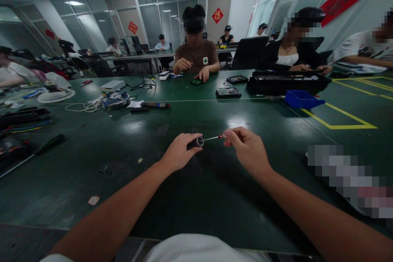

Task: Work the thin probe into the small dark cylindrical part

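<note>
Tube (194, 143), black, is in the left hand (180, 152), whose thumb and fingers close around it; its open end faces the right hand (250, 150). That hand pinches the red handle of a screwdriver (222, 136) between thumb and fingers. The shaft runs level toward the left hand and its tip meets the tube's mouth — whether it goes inside I cannot tell. Both hands are above the green counter (196, 208).

Ahead and left of the left hand lies a pen-like tool (158, 105); well to its left, a long black-handled driver (50, 144). Nearer than the left hand, off to its left, is a pale scrap (93, 200). Straight ahead of both hands — well beyond them — lies a drive (229, 92), and a blue tray (302, 99) stands ahead and right of the right hand. Past the drive, a person in brown (196, 53) sits facing the hands.
</note>
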Demonstrator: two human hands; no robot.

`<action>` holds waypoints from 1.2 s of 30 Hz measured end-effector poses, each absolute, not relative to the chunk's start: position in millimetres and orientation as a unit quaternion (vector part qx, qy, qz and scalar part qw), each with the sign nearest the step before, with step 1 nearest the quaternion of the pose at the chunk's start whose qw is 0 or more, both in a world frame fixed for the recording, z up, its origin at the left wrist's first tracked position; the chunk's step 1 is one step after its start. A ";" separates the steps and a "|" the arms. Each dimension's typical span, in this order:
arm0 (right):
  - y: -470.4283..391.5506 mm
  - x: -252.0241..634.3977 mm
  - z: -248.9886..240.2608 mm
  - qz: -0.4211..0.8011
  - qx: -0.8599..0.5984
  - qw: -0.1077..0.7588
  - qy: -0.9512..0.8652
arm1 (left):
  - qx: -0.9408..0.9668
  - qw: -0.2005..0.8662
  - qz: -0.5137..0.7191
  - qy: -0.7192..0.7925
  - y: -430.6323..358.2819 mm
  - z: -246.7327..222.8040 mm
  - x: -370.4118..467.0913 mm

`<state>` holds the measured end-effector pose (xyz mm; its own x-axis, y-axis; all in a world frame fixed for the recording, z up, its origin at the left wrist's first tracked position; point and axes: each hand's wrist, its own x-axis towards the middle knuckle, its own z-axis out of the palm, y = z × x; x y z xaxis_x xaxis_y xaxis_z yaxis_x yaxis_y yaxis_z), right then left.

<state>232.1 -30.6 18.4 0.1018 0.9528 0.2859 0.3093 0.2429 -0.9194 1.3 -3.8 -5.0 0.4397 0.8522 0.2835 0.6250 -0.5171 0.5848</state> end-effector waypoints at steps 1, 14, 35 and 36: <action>-31.8 233.0 20.2 0.296 -0.544 0.505 -0.601 | 0.823 0.202 0.280 0.452 -4.2 -4.0 1.4; -33.6 231.6 14.2 0.288 -0.543 0.438 -0.656 | 0.817 0.207 0.265 0.469 -4.5 -5.2 2.0; -22.5 226.7 6.4 0.493 -0.451 0.576 -0.471 | 0.823 0.188 0.264 0.467 -5.0 -1.1 1.9; -20.8 227.8 6.8 0.536 -0.439 0.579 -0.430 | 0.828 0.188 0.268 0.455 -4.8 -0.4 1.1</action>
<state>227.8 -20.8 6.8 0.0554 0.9981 0.0277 -0.2418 0.0403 -0.9695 1.1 -4.8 -0.4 0.4427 0.8542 0.2727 0.6531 -0.5156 0.5546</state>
